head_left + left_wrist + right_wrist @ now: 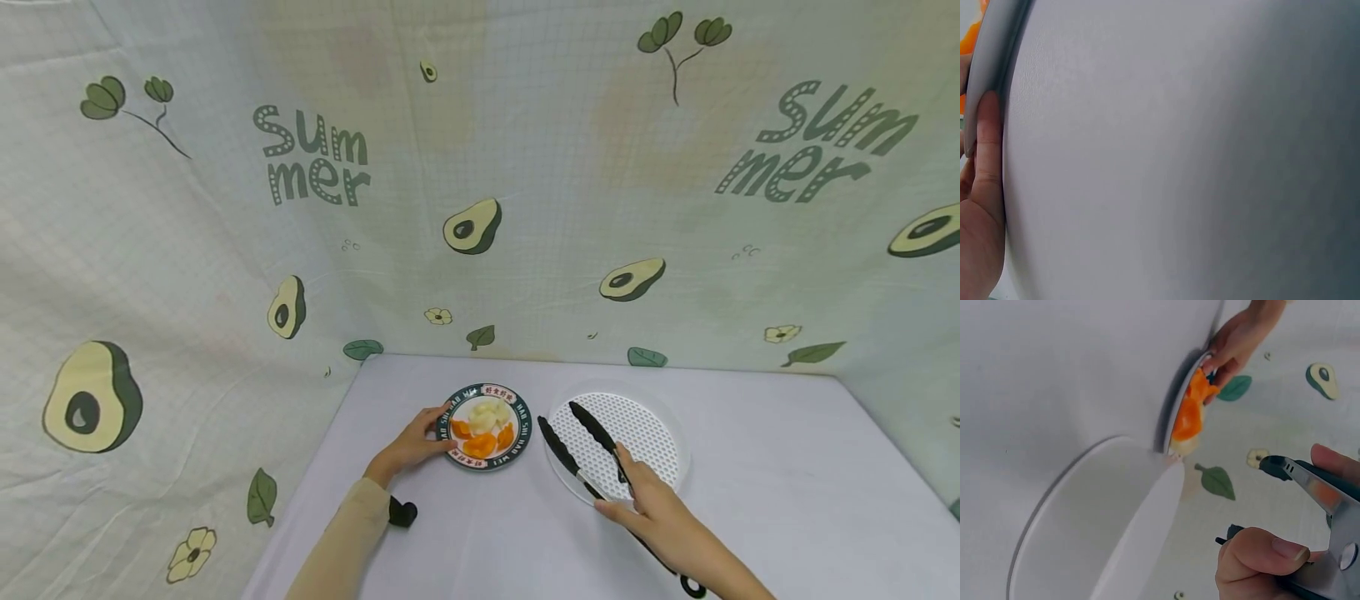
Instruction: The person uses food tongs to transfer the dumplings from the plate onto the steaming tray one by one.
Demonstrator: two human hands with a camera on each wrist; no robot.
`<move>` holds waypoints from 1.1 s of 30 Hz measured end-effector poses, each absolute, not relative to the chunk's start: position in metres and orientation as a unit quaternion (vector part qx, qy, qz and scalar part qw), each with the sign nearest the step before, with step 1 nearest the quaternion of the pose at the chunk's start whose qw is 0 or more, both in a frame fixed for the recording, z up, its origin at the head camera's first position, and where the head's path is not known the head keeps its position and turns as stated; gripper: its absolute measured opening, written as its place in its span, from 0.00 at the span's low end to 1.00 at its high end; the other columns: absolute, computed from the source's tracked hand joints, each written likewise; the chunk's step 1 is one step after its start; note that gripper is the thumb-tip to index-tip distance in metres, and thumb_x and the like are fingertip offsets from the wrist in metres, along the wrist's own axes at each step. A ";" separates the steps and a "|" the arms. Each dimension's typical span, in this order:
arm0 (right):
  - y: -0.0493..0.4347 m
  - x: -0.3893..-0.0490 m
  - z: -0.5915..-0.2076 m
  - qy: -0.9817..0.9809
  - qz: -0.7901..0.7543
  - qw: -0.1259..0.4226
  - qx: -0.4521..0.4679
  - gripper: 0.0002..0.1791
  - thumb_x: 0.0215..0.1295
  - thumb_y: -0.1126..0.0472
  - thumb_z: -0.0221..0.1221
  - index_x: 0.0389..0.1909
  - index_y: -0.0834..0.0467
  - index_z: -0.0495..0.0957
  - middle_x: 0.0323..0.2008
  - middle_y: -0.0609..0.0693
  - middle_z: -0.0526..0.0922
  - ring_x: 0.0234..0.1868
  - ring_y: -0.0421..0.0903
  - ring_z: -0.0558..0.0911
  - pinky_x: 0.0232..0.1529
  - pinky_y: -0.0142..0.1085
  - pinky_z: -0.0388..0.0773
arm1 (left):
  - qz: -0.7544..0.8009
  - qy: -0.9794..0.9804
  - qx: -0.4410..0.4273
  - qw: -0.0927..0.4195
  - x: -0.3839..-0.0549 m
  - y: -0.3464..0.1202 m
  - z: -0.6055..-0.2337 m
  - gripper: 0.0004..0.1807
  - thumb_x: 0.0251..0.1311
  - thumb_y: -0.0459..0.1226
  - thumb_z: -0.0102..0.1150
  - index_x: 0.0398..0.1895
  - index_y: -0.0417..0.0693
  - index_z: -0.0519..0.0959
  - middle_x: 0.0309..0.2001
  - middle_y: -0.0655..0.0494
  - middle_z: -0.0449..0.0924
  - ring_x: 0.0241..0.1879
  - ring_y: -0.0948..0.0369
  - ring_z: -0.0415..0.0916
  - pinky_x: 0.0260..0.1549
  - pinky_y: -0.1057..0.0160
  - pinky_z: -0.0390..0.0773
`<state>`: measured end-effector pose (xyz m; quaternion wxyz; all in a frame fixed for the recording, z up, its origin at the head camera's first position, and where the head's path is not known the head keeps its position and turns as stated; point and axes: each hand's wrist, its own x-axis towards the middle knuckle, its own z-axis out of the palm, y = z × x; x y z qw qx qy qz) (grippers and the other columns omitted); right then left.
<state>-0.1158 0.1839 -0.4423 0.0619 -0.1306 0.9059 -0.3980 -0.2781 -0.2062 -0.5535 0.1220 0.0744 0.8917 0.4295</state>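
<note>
At the left of a dark-rimmed round plate (523, 429), my left hand (411, 442) pinches the rim, with a finger under its edge in the left wrist view. White pieces (489, 414) and orange pieces (480, 446) of food lie on the plate. My right hand (663, 512) holds black-tipped metal tongs (561, 450), whose two arms stand apart with nothing between the tips. Below the tongs is a round white container with a perforated top surface (648, 437); its smooth side wall (1091, 506) shows in the right wrist view.
A pale table (765, 483) carries everything. Behind it and along the sides hangs a cloth (547, 150) printed with avocados and leaves. A small black thing (402, 512) shows beside the left wrist.
</note>
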 end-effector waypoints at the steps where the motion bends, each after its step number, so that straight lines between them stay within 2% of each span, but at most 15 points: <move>1: 0.180 -0.115 -0.443 0.904 -0.403 0.069 -0.130 0.53 0.69 0.41 0.58 0.74 0.76 0.45 0.69 0.80 0.52 0.69 0.77 0.55 0.60 0.70 0.61 | 0.426 0.893 0.078 0.121 -0.278 -0.207 -0.553 0.45 0.58 0.48 0.71 0.77 0.53 0.62 0.69 0.44 0.63 0.59 0.48 0.66 0.65 0.40 0.63; 7: 0.156 -0.111 -0.451 0.897 -0.415 0.095 -0.123 0.54 0.67 0.39 0.59 0.75 0.73 0.47 0.70 0.79 0.53 0.71 0.76 0.49 0.62 0.74 0.52 | 0.424 0.894 0.080 0.120 -0.278 -0.206 -0.553 0.45 0.57 0.49 0.72 0.77 0.53 0.62 0.69 0.44 0.63 0.59 0.49 0.66 0.65 0.40 0.63; 17: 0.122 -0.113 -0.465 0.888 -0.434 0.103 -0.112 0.53 0.63 0.41 0.64 0.73 0.75 0.53 0.69 0.77 0.57 0.71 0.75 0.53 0.64 0.71 0.51 | 0.431 0.891 0.077 0.120 -0.276 -0.205 -0.553 0.45 0.58 0.47 0.72 0.77 0.52 0.62 0.69 0.45 0.63 0.58 0.49 0.66 0.65 0.40 0.64; 21: 0.112 -0.114 -0.472 0.889 -0.435 0.095 -0.109 0.52 0.65 0.43 0.64 0.72 0.76 0.52 0.72 0.74 0.54 0.72 0.72 0.52 0.67 0.67 0.50 | 0.431 0.891 0.079 0.120 -0.276 -0.206 -0.554 0.45 0.58 0.48 0.72 0.77 0.52 0.61 0.69 0.44 0.63 0.59 0.49 0.66 0.65 0.40 0.64; 23: 0.106 -0.116 -0.476 0.888 -0.437 0.095 -0.101 0.52 0.65 0.43 0.63 0.72 0.76 0.52 0.72 0.73 0.53 0.72 0.71 0.52 0.67 0.66 0.52 | 0.433 0.890 0.080 0.120 -0.276 -0.206 -0.553 0.45 0.58 0.48 0.71 0.77 0.53 0.61 0.69 0.44 0.63 0.59 0.49 0.66 0.65 0.40 0.64; 29: 0.095 -0.119 -0.484 0.899 -0.422 0.083 -0.084 0.48 0.67 0.46 0.63 0.71 0.77 0.54 0.68 0.80 0.57 0.68 0.76 0.58 0.61 0.70 0.60 | 0.436 0.888 0.082 0.123 -0.277 -0.206 -0.554 0.45 0.58 0.47 0.71 0.77 0.53 0.61 0.69 0.44 0.63 0.59 0.49 0.66 0.65 0.40 0.62; 33: 0.089 -0.122 -0.487 0.904 -0.415 0.070 -0.077 0.47 0.67 0.50 0.64 0.70 0.79 0.54 0.67 0.81 0.57 0.67 0.76 0.59 0.61 0.69 0.61 | 0.437 0.887 0.083 0.126 -0.278 -0.207 -0.554 0.45 0.59 0.47 0.71 0.77 0.54 0.60 0.70 0.44 0.63 0.59 0.49 0.66 0.66 0.41 0.62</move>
